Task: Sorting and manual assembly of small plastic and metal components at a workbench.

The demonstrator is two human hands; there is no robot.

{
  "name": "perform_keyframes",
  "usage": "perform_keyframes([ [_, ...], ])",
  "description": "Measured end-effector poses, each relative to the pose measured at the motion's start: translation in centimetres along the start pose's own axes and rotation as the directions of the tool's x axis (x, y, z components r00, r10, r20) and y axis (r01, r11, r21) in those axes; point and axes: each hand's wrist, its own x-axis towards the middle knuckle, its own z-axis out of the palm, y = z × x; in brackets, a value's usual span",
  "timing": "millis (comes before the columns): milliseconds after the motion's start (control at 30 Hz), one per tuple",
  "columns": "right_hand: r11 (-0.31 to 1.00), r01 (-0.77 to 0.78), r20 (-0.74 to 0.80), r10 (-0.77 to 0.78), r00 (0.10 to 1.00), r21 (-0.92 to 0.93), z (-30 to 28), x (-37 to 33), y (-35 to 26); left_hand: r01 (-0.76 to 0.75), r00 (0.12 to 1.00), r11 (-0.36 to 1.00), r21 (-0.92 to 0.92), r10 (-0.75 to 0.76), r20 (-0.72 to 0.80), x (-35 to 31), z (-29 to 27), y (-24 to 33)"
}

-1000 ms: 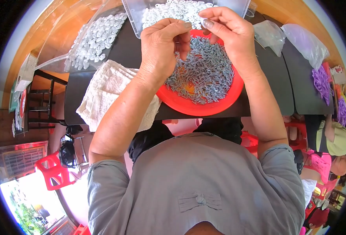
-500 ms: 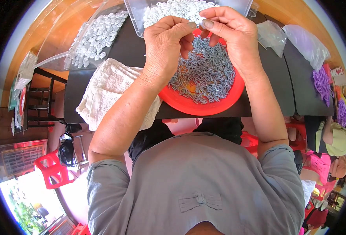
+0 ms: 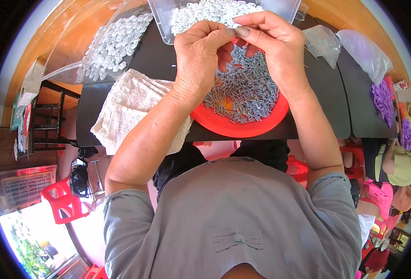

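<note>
Both hands meet above the far rim of a red basin (image 3: 242, 131), thumb tips almost touching. My left hand (image 3: 201, 49) is closed in a pinch of thumb and fingers. In a pinch too is my right hand (image 3: 277, 44), its index finger lifted and curved. Whatever lies between the fingertips is too small and covered to make out. Many small grey-blue rod-shaped pieces (image 3: 249, 90) fill the basin. Just beyond the hands stands a clear plastic bin (image 3: 164, 29) holding a heap of small white plastic pieces (image 3: 210, 11).
Left of the basin lies a folded cream towel (image 3: 126, 109) on the dark table (image 3: 324, 104). Farther left, clear-white oval pieces (image 3: 117, 44) are spread out. Clear plastic bags (image 3: 363, 51) and a purple bundle (image 3: 381, 100) are at the right. A red stool (image 3: 62, 202) stands on the floor.
My thumb tips have come closer together, and the right hand has shifted slightly left. The small pale piece seen between the fingers earlier is now mostly covered.
</note>
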Motion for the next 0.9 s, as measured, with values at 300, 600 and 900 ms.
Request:
perform_keyframes([
  [300, 0.968, -0.167, 0.083, 0.154, 0.985, 0.187, -1.1, 0.9, 0.4, -0.004, 0.999, 1.000, -0.012, 0.004, 0.043, 0.3, 0.0, 0.3],
  [600, 0.928, -0.302, 0.197, 0.262, 0.945, 0.217, -3.2, 1.4, -0.2, -0.098, 0.986, 0.994, -0.042, 0.103, 0.130, 0.3, 0.2, 0.4],
  [900, 0.916, -0.375, 0.369, 0.303, 0.879, 0.142, -3.7, 1.3, 0.1, -0.145, 0.967, 0.989, 0.038, 0.133, 0.216, 0.2, -0.1, 0.3],
])
